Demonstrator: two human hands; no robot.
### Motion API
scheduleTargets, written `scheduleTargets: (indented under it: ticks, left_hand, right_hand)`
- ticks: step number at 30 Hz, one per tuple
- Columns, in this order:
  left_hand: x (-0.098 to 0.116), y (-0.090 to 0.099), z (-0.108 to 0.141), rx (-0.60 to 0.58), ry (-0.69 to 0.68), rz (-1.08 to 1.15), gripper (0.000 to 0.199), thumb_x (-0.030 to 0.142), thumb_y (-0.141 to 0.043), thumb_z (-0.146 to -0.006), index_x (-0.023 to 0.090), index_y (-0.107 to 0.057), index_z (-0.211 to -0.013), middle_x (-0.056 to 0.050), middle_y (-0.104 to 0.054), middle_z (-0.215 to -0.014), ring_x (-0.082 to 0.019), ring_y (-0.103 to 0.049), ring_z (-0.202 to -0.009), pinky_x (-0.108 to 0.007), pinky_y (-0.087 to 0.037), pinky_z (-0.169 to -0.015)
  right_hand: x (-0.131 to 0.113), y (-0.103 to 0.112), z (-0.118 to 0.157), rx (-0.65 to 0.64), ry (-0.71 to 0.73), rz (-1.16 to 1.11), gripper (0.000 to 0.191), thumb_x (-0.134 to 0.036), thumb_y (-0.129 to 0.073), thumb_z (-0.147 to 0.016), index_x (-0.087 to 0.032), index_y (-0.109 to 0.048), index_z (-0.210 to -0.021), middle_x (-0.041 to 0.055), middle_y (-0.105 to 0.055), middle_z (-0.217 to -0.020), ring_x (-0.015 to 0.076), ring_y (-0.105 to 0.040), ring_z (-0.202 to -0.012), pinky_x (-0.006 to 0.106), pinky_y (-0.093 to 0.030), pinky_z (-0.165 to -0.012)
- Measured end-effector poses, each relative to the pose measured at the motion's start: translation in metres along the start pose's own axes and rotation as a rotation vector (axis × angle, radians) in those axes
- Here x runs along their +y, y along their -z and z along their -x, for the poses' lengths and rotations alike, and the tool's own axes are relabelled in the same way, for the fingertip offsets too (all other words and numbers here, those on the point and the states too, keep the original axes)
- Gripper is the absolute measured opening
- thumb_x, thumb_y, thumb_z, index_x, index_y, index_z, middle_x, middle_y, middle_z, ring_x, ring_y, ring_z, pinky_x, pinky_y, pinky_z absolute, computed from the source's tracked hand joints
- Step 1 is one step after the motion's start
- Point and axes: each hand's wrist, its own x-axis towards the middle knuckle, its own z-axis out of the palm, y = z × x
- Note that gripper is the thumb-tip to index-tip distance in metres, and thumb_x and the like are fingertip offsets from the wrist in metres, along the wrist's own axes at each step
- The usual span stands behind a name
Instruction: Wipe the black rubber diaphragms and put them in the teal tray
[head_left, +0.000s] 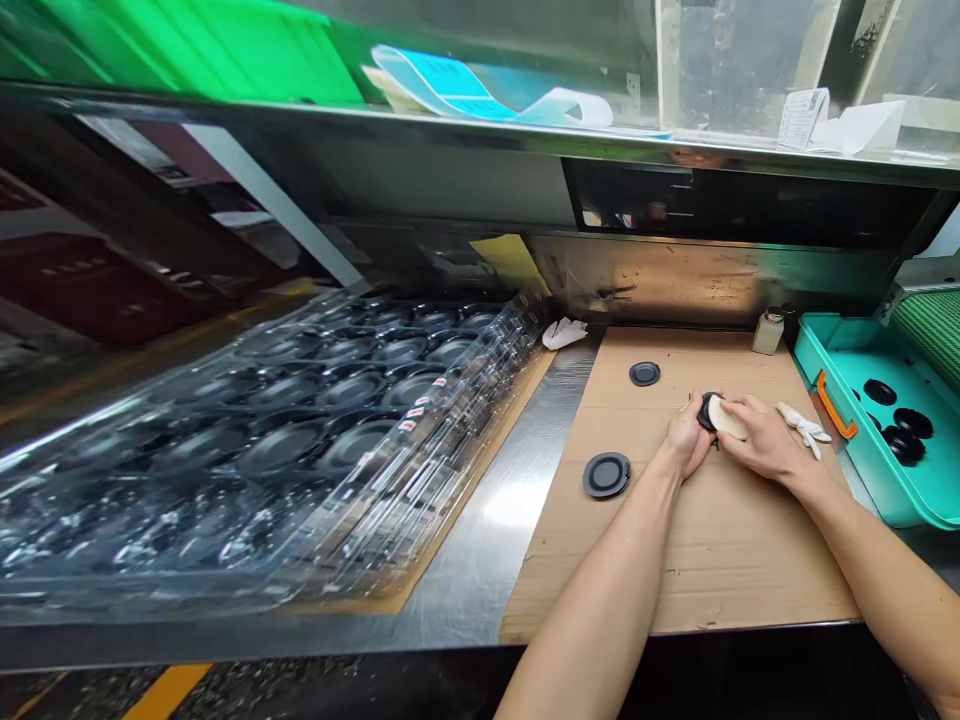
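Over the cardboard sheet (720,560), my left hand (686,437) is closed around a small round black part (703,411). My right hand (761,437) grips a cream-white pad (727,418) and presses it against that part's face. Most of the black part is hidden by the fingers and the pad. To the left of my hands lie two flat dark discs: a smaller disc (644,374) farther back and a larger disc (607,475) nearer my left forearm. A crumpled white cloth (804,428) rests just right of my right hand.
Stacked clear plastic trays (450,440) with round dark parts fill the left side. A teal bin (907,490) with an orange handle and several black parts stands at right. A small bottle (769,332) is at the back. A metal shelf (480,125) overhangs the bench.
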Motion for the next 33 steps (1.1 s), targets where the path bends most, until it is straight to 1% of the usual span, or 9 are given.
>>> scheduleTargets:
  ticks: [3, 5, 9, 12, 15, 18, 21, 28, 33]
  left_hand:
    - [-0.003, 0.000, 0.001, 0.001, 0.001, -0.033, 0.040, 0.037, -0.039, -0.107, 0.010, -0.068, -0.101, -0.013, -0.071, -0.093, -0.021, -0.070, -0.089, -0.036, -0.053, -0.095]
    - [-0.004, 0.001, 0.001, -0.007, -0.004, -0.036, 0.040, 0.036, -0.039, -0.107, 0.009, -0.068, -0.101, -0.014, -0.072, -0.095, -0.022, -0.070, -0.089, -0.038, -0.054, -0.096]
    - [-0.004, 0.002, -0.001, 0.018, -0.022, -0.052, 0.039, 0.032, -0.038, -0.108, 0.007, -0.067, -0.100, -0.015, -0.072, -0.100, -0.021, -0.070, -0.092, -0.039, -0.054, -0.097]
    - [-0.005, 0.003, -0.003, 0.031, -0.018, -0.052, 0.040, 0.033, -0.038, -0.108, 0.007, -0.068, -0.101, -0.016, -0.073, -0.102, -0.022, -0.071, -0.098, -0.039, -0.055, -0.098]
    - [-0.004, 0.003, -0.003, 0.029, -0.002, -0.068, 0.041, 0.034, -0.038, -0.109, 0.008, -0.068, -0.101, -0.015, -0.073, -0.102, -0.022, -0.071, -0.099, -0.039, -0.055, -0.099]
    - [-0.003, 0.003, -0.003, 0.005, 0.029, -0.068, 0.043, 0.035, -0.038, -0.109, 0.007, -0.069, -0.102, -0.016, -0.073, -0.104, -0.022, -0.071, -0.102, -0.038, -0.055, -0.100]
    - [-0.003, 0.003, -0.003, 0.005, 0.028, -0.062, 0.038, 0.032, -0.040, -0.108, 0.008, -0.069, -0.104, -0.015, -0.074, -0.107, -0.021, -0.070, -0.103, -0.036, -0.054, -0.101]
    - [-0.004, 0.000, -0.001, 0.017, 0.047, -0.124, 0.035, 0.031, -0.041, -0.108, 0.009, -0.068, -0.101, -0.013, -0.074, -0.099, -0.020, -0.071, -0.092, -0.036, -0.057, -0.093]
    - [-0.006, -0.001, 0.001, 0.006, 0.045, -0.176, 0.035, 0.030, -0.042, -0.108, 0.009, -0.067, -0.098, -0.011, -0.073, -0.090, -0.018, -0.069, -0.080, -0.035, -0.058, -0.086]
  right_hand:
    - [0.000, 0.000, 0.000, -0.103, 0.082, -0.016, 0.027, -0.022, -0.056, -0.089, -0.017, -0.069, -0.112, 0.0088, -0.062, -0.120, 0.0177, -0.060, -0.108, 0.027, -0.048, -0.095]
    - [0.005, 0.002, 0.000, -0.156, 0.071, 0.053, 0.026, -0.020, -0.057, -0.087, -0.018, -0.070, -0.110, 0.0080, -0.063, -0.117, 0.0181, -0.060, -0.105, 0.028, -0.048, -0.094]
    - [0.009, 0.003, 0.001, -0.087, -0.045, 0.239, 0.035, -0.023, -0.058, -0.090, -0.020, -0.066, -0.124, 0.0096, -0.060, -0.128, 0.0214, -0.056, -0.114, 0.033, -0.046, -0.099]
    - [0.006, 0.002, 0.002, -0.133, -0.038, 0.265, 0.037, -0.024, -0.057, -0.092, -0.019, -0.064, -0.127, 0.0102, -0.059, -0.130, 0.0215, -0.055, -0.117, 0.033, -0.046, -0.102]
    - [0.003, -0.001, 0.003, -0.096, -0.078, 0.266, 0.038, -0.024, -0.057, -0.092, -0.017, -0.063, -0.130, 0.0111, -0.059, -0.130, 0.0221, -0.054, -0.119, 0.034, -0.045, -0.104]
    - [0.001, -0.009, 0.002, -0.074, -0.041, 0.214, 0.039, -0.025, -0.057, -0.094, -0.018, -0.062, -0.132, 0.0103, -0.057, -0.135, 0.0219, -0.053, -0.121, 0.034, -0.046, -0.105]
    - [0.000, -0.015, -0.004, -0.004, -0.079, 0.239, 0.042, -0.026, -0.054, -0.096, -0.016, -0.060, -0.136, 0.0111, -0.056, -0.138, 0.0239, -0.052, -0.122, 0.036, -0.047, -0.104]
    - [-0.002, -0.006, -0.008, -0.007, -0.148, 0.294, 0.043, -0.030, -0.053, -0.099, -0.017, -0.059, -0.139, 0.0116, -0.058, -0.135, 0.0247, -0.053, -0.117, 0.035, -0.048, -0.097]
    - [-0.001, -0.002, -0.005, -0.005, -0.154, 0.294, 0.039, -0.030, -0.052, -0.100, -0.017, -0.061, -0.136, 0.0109, -0.060, -0.132, 0.0233, -0.054, -0.116, 0.034, -0.045, -0.100]
